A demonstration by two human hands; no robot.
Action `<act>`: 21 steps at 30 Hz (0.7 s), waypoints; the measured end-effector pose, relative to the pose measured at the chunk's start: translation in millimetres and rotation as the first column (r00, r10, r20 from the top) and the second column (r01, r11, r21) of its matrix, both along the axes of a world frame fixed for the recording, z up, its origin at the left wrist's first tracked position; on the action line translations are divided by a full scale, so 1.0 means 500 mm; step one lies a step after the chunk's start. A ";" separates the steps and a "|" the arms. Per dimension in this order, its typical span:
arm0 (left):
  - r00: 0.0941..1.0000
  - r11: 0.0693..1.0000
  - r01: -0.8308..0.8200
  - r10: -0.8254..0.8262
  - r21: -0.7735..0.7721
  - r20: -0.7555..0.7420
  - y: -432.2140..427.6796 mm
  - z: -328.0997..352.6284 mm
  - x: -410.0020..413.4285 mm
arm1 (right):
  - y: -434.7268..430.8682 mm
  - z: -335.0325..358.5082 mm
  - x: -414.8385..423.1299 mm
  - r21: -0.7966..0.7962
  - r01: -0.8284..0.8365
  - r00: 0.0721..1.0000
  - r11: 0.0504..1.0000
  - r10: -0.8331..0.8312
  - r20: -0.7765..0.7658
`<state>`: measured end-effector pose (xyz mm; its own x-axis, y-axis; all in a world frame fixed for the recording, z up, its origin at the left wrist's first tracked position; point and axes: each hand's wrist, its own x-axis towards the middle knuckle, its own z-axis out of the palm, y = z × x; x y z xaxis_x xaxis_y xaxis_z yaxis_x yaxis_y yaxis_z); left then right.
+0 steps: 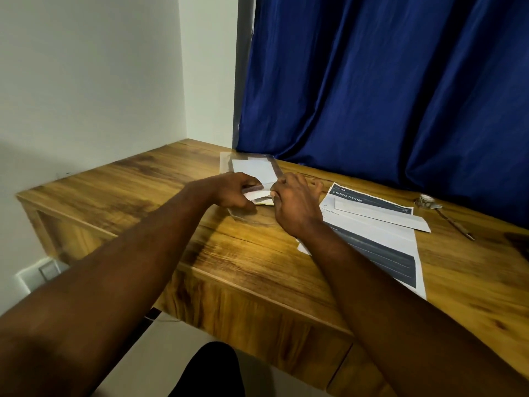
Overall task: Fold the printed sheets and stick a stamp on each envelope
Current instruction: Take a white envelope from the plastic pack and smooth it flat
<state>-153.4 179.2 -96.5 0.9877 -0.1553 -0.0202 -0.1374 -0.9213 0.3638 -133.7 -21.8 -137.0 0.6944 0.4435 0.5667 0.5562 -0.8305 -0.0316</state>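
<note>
At the desk's (pixel 137 181) far middle lies a clear plastic sleeve (pixel 249 164) with white envelopes (pixel 253 169) inside it, its long axis running from about eleven o'clock to five. Our left hand (pixel 232 191) is closed on the sleeve's near end, thumb and fingers pinching a small white slip (pixel 256 195) there; whether that slip is a stamp sheet we cannot tell. Directly at three o'clock of it, almost touching, our right hand (pixel 294 206) meets the same slip, fingers curled shut on its other edge. So the piece sits between the two grips, equally near both, and we judge the next pull runs crosswise, left against right. Further toward three o'clock, the printed sheets (pixel 380 239) lie flat and unfolded, a folded white strip (pixel 380 214) across them. Beyond, near the curtain (pixel 400 81), rest a small tape roll (pixel 426 200) and a pen (pixel 455 223).
</note>
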 end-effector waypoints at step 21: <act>0.980 0.981 -0.185 0.188 -0.054 0.066 0.025 -0.035 0.001 | -0.007 0.099 -0.056 0.421 -0.334 0.909 0.844 0.170 0.379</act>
